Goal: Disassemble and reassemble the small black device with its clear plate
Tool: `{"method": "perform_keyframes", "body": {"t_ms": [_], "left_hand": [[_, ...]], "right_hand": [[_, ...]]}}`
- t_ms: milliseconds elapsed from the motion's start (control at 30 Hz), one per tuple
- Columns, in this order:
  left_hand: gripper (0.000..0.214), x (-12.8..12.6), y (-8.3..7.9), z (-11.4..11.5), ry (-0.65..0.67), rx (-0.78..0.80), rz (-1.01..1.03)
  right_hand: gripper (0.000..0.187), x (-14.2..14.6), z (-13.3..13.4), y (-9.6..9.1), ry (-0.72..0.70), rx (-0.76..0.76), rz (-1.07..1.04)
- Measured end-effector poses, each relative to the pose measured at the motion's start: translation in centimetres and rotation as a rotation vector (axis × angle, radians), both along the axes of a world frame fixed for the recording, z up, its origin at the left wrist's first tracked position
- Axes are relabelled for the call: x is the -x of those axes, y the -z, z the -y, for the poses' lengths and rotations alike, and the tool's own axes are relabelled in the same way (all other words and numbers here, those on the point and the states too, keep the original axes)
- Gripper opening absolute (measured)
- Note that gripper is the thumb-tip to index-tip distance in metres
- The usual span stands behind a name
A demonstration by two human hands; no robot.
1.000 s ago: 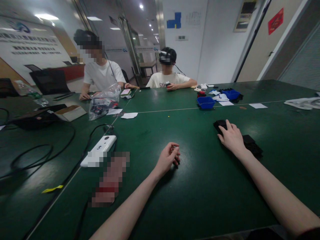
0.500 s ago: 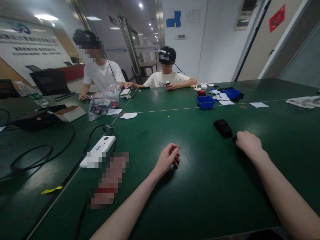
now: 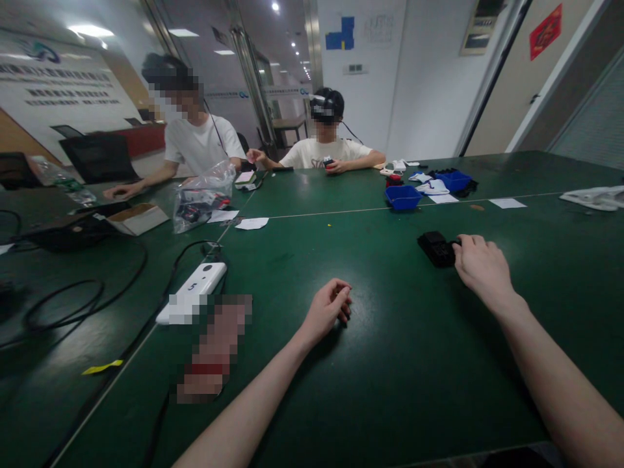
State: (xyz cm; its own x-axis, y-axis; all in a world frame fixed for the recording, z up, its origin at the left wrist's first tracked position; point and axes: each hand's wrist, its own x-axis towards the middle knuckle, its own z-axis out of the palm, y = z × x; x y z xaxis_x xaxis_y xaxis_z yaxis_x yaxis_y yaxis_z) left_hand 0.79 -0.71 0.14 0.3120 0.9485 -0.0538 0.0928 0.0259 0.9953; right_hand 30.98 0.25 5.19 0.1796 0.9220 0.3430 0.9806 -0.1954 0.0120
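My left hand (image 3: 327, 311) rests on the green table (image 3: 400, 364) with its fingers curled into a loose fist. A dark bit shows under the fingertips, but I cannot make out what it is. My right hand (image 3: 481, 265) lies further right, fingers closed over a small black part that is almost fully hidden. A sliver of that part shows at my thumb. The hand sits right beside a black block (image 3: 435, 248), touching or nearly touching it.
A blue bin (image 3: 402, 197) and a second blue bin (image 3: 452, 181) stand farther back, among white papers. At the left are a white power strip (image 3: 195, 292), black cables (image 3: 73, 305), a plastic bag (image 3: 202, 198) and a cardboard box (image 3: 136, 218). Two other people sit across the table.
My right hand left the far black block, closed over the nearer black part, then carried it back up beside the block. My left hand stayed put. The person at left stretched an arm out.
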Motion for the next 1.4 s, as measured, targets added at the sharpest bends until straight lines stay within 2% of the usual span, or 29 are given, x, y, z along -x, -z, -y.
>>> {"method": "perform_keyframes", "body": {"t_ms": [100,167,300,400,500,600,733,867,1100,1267,1400], "left_hand": [[0.021,0.0,0.0,0.0,0.002,-0.003,-0.005],[0.020,0.0,0.0,0.0,0.002,-0.003,-0.004],[0.020,0.1,0.0,0.0,-0.001,0.000,0.001],[0.023,0.1,0.0,0.0,0.003,0.004,0.014],[0.032,0.1,0.0,-0.1,0.017,0.025,0.033],[0.040,0.0,0.1,-0.2,0.059,0.040,0.041],[0.033,0.0,0.3,-0.2,0.084,0.007,0.024],[0.024,0.0,0.2,-0.1,0.041,-0.001,0.018],[0.019,0.1,0.0,0.1,-0.051,-0.006,0.014],[0.016,0.1,0.1,-0.1,-0.097,-0.027,0.005],[0.015,0.1,-0.1,-0.1,-0.121,-0.028,-0.001]], "right_hand": [[0.042,0.9,-0.4,0.0,-0.132,-0.095,-0.310],[0.039,2.0,-0.5,0.5,-0.214,-0.090,-0.587],[0.033,5.5,0.0,2.3,-0.282,0.020,-1.202],[0.031,8.5,1.1,3.3,-0.292,0.208,-1.618],[0.033,10.7,2.2,3.5,-0.337,0.366,-1.853],[0.036,11.7,3.0,3.5,-0.402,0.436,-1.973],[0.034,12.1,3.3,4.2,-0.465,0.512,-1.964],[0.033,12.1,3.1,5.1,-0.515,0.531,-1.855],[0.021,11.6,2.5,4.4,-0.717,0.511,-1.451],[0.023,10.9,2.1,4.3,-0.682,0.488,-1.249],[0.023,9.8,1.7,4.0,-0.619,0.371,-1.073]]}}
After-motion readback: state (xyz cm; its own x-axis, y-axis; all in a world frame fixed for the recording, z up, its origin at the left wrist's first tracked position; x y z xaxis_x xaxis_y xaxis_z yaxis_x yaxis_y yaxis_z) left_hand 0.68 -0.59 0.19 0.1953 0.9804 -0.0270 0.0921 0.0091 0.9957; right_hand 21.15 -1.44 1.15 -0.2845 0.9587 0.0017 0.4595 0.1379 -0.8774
